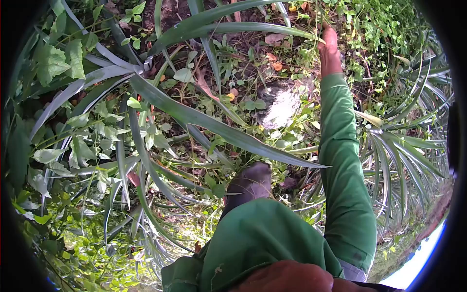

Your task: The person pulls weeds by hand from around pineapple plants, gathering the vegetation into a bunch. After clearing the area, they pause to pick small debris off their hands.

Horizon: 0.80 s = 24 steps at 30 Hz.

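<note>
My right hand [329, 47] reaches out at the upper right, at the end of a green sleeve [338, 121]. Its fingers look drawn together beside thin upright stems and the tip of a long leaf [272, 27]; what they hold is too small to make out. My left hand does not show. A large spiky plant [137, 69] spreads long leaves from the upper left, and one broad leaf [204, 121] crosses the middle toward the sleeve.
A dark shoe [255, 181] stands on the ground below the broad leaf. Beyond it is a sunlit pale patch [282, 107] among weeds and dry leaves. More spiky plants [389, 146] grow at the right. Leafy vines [58, 63] cover the left side.
</note>
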### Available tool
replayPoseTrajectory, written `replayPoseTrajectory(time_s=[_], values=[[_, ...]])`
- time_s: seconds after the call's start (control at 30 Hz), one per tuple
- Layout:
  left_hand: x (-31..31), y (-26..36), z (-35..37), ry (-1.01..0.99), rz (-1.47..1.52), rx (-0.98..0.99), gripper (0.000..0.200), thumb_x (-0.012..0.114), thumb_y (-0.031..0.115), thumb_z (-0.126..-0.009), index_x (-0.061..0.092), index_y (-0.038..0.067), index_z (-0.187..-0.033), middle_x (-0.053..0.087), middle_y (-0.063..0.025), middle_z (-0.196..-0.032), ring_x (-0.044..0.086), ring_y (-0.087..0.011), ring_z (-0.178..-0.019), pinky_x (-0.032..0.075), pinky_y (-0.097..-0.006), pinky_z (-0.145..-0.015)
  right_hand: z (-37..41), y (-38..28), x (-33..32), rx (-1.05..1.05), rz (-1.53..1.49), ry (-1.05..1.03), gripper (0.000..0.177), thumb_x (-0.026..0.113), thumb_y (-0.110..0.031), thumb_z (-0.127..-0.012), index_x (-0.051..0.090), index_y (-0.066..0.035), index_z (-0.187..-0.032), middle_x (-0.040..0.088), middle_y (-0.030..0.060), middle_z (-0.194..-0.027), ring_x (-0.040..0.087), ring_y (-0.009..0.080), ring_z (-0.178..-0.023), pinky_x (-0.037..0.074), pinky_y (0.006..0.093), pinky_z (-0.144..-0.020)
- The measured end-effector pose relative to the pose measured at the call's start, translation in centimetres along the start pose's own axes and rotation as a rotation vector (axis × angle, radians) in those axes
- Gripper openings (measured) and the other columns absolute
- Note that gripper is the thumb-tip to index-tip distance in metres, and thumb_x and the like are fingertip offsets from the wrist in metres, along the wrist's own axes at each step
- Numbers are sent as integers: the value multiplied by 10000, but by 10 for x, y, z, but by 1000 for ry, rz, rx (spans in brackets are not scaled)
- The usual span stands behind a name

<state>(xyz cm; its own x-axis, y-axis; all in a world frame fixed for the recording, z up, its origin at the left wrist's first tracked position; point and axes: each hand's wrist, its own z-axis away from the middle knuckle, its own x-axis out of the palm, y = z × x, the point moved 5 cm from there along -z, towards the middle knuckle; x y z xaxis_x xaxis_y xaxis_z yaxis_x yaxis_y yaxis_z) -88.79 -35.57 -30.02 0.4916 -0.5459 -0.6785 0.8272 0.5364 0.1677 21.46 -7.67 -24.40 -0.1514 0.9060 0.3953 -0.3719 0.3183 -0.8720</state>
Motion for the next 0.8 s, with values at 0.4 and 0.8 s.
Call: replayPoseTrajectory(time_s=[0.4,0.8], values=[[0,4,3,-82,198,-87,798,946,252,-701,495,130,-1347,484,-77,-984,603,-302,-912,546,-455,-737,-1,16,-41,49,12,-1,253,591,-184,-1041,626,11,-1197,583,34,-884,526,141,-744,471,258,-659],[5,8,16,-98,254,51,719,910,361,-738,527,136,-1303,440,-41,-913,608,-270,-800,552,-421,-672,189,2,-11,179,326,-307,307,532,-213,-1038,616,10,-1232,557,-27,-808,502,94,-699,434,264,-626]])
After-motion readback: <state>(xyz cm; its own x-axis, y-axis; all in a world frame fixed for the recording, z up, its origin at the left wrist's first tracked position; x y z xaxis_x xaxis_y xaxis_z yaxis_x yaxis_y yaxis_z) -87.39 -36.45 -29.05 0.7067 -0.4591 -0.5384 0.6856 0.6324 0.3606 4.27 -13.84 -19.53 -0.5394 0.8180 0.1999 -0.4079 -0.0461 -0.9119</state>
